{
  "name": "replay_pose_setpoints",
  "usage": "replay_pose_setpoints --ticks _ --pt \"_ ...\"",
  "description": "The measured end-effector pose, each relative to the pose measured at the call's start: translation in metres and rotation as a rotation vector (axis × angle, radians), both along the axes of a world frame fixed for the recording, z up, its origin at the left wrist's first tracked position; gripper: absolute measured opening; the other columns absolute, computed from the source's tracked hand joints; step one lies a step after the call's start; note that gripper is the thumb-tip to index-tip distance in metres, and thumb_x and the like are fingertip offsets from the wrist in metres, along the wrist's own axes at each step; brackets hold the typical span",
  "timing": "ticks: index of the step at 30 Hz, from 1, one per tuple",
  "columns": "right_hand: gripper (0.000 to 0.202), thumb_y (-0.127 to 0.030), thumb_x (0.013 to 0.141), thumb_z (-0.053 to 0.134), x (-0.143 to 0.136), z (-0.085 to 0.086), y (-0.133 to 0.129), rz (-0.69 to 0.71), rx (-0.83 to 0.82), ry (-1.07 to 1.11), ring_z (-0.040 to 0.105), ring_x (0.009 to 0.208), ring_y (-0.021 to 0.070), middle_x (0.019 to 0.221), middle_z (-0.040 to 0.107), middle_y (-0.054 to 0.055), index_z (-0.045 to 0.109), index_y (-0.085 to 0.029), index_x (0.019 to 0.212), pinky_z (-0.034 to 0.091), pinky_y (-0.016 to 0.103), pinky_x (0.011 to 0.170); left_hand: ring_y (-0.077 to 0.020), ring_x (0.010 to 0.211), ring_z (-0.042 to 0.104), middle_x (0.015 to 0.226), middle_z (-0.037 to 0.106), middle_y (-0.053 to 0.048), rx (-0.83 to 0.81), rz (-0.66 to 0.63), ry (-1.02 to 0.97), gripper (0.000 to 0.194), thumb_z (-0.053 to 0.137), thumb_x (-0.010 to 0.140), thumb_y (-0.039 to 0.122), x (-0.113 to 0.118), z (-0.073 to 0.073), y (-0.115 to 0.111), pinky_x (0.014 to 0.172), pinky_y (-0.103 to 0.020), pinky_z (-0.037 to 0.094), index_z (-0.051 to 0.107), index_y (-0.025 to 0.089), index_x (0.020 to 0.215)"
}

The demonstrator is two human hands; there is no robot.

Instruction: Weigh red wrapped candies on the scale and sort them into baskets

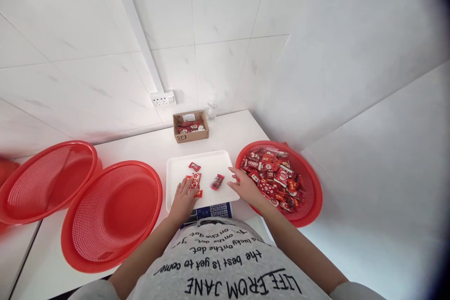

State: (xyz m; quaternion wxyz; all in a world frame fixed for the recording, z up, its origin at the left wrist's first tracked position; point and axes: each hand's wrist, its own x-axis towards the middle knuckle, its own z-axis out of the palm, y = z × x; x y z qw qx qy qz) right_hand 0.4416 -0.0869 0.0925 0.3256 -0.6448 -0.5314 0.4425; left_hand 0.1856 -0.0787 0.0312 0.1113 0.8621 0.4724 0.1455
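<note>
Grey shirt (218, 262), bottom centre. Left hand (183, 200) touches red packets (196, 181) on white tray (207, 158), centre; grip cannot be told. Right hand (246, 189) wide, empty.

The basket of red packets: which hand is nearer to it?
Right. The right hand is at the left rim of the basket; the left hand is farther, on packets on the tray.

Small packing or weighing room, it seems to me, rather than a home kitchen. Pale marbled wall panels (225, 9) fill the top, with a socket (163, 99) at upper centre-left. Below, a white worktop (232, 127) bears red baskets (131, 208) at left and right, the right one full of small red packets (272, 176); a keypad (221, 210), apparently a scale's, shows under a white tray (177, 176) at centre.
</note>
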Motion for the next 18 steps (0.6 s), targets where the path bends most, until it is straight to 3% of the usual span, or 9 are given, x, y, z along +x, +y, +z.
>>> replay_pose_setpoints --ticks 3,6,10,13,18 --pt "0.045 -0.027 0.075 0.058 -0.023 -0.006 -0.004 0.111 -0.028 0.069 0.056 0.102 0.0190 0.122 0.056 0.009 0.053 -0.022 0.119 0.047 0.035 0.086 -0.0302 0.135 0.022 0.139 0.040 -0.011 0.026 -0.050 -0.052 0.020 0.049 0.084 0.020 0.011 0.010 -0.005 0.104 -0.054 0.031 0.061 0.020 0.101" --pt "0.047 -0.031 0.077 0.057 -0.038 -0.011 -0.012 0.244 -0.141 0.284 0.061 0.089 0.0167 0.111 0.061 0.006 0.050 -0.024 0.122 0.050 0.035 0.080 -0.0277 0.135 0.023 0.139 0.041 -0.011 0.034 -0.193 -0.109 0.024 0.049 0.086 0.024 0.024 0.020 -0.009 0.104 -0.051 0.032 0.059 0.021 0.107" --pt "0.037 -0.030 0.073 0.061 -0.041 -0.015 -0.018 0.231 -0.185 0.395 0.062 0.081 0.0166 0.092 0.065 0.003 0.058 -0.021 0.109 0.050 0.033 0.074 -0.0274 0.133 0.028 0.137 0.045 -0.009 0.006 -0.286 -0.146 0.030 0.051 0.085 0.032 0.033 0.026 -0.007 0.104 -0.049 0.034 0.057 0.024 0.114" --pt "0.031 -0.027 0.072 0.060 -0.020 -0.015 -0.019 0.156 -0.193 0.370 0.061 0.075 0.0145 0.086 0.064 0.001 0.060 -0.020 0.102 0.050 0.031 0.072 -0.0274 0.132 0.030 0.137 0.044 -0.008 -0.009 -0.266 -0.179 0.033 0.051 0.085 0.037 0.033 0.022 -0.003 0.103 -0.049 0.035 0.056 0.025 0.116" --pt "0.027 -0.022 0.078 0.051 0.047 -0.007 -0.022 0.029 -0.092 0.044 0.059 0.097 0.0180 0.107 0.063 0.006 0.060 -0.020 0.103 0.046 0.034 0.086 -0.0267 0.131 0.033 0.137 0.044 -0.010 0.005 -0.155 -0.218 0.036 0.048 0.087 0.036 0.029 0.013 -0.001 0.103 -0.049 0.036 0.053 0.022 0.119"
